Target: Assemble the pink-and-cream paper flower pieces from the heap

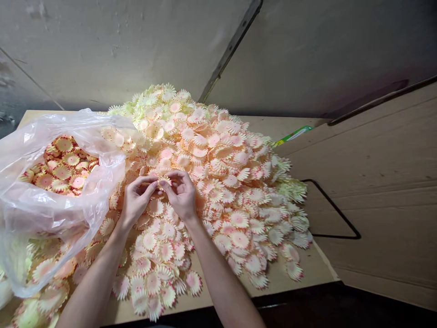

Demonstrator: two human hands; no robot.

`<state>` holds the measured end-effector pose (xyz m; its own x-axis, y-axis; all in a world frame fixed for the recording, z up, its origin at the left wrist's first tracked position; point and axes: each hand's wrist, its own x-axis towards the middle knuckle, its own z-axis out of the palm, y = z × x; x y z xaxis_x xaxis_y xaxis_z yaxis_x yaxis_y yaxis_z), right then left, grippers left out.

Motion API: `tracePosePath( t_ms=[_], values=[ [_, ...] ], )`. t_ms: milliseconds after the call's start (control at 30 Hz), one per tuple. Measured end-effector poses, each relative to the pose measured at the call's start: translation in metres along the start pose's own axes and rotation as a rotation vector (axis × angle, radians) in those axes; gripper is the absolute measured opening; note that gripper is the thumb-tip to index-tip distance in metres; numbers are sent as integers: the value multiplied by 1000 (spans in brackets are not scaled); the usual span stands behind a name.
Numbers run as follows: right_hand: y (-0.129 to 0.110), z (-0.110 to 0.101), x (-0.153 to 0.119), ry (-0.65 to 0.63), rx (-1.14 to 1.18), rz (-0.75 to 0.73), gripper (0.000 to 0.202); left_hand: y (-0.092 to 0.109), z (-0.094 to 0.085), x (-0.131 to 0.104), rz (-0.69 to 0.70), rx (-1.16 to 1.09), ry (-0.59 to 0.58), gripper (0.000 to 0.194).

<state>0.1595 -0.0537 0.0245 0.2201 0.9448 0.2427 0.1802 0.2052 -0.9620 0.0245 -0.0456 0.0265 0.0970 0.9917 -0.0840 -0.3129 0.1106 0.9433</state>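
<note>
Both hands meet over a big heap of artificial flower petal layers [205, 150], pale cream and pink with red-tipped edges. Between them is one small petal layer [164, 181]. My left hand [138, 198] pinches its left side with thumb and fingertips. From the other side, my right hand [181, 193] grips it, thumb on top and fingers behind. To the left of my hands a clear plastic bag [109, 168] lies wide open. Inside it sit several darker, cupped flower pieces [64, 171] with red and yellow edges.
The heap spreads over a light wooden table [317, 269], with loose layers near its front edge. A grey wall [136, 50] stands behind. On the right are a cardboard panel [382, 191], a bent black metal rod [337, 209] and a green and yellow packet [292, 135].
</note>
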Motion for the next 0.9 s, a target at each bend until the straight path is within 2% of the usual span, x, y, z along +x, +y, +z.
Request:
tracePosePath(
  t_ms=[133,200,333,433,500,733,900],
  values=[
    [0,-4,0,48,-198,-194,22,-4,-3,0,9,20,25,31],
    [0,-5,-1,23,-258,-242,15,-4,-4,1,23,29,23,32],
    [3,-5,-3,-33,-138,-184,20,-1,-6,1,1,-8,-13,32],
    [3,-3,-4,-1,-32,-70,23,2,-7,1,-52,-68,-48,33],
    [1,-3,-3,24,-25,-52,19,4,-7,0,-68,-92,-58,33],
    [-5,-5,-2,-7,-168,-177,4,2,-6,0,-79,-128,-61,32],
    [-4,-5,-2,-78,-206,-284,6,2,-6,0,-43,-82,-12,39]
  ],
)
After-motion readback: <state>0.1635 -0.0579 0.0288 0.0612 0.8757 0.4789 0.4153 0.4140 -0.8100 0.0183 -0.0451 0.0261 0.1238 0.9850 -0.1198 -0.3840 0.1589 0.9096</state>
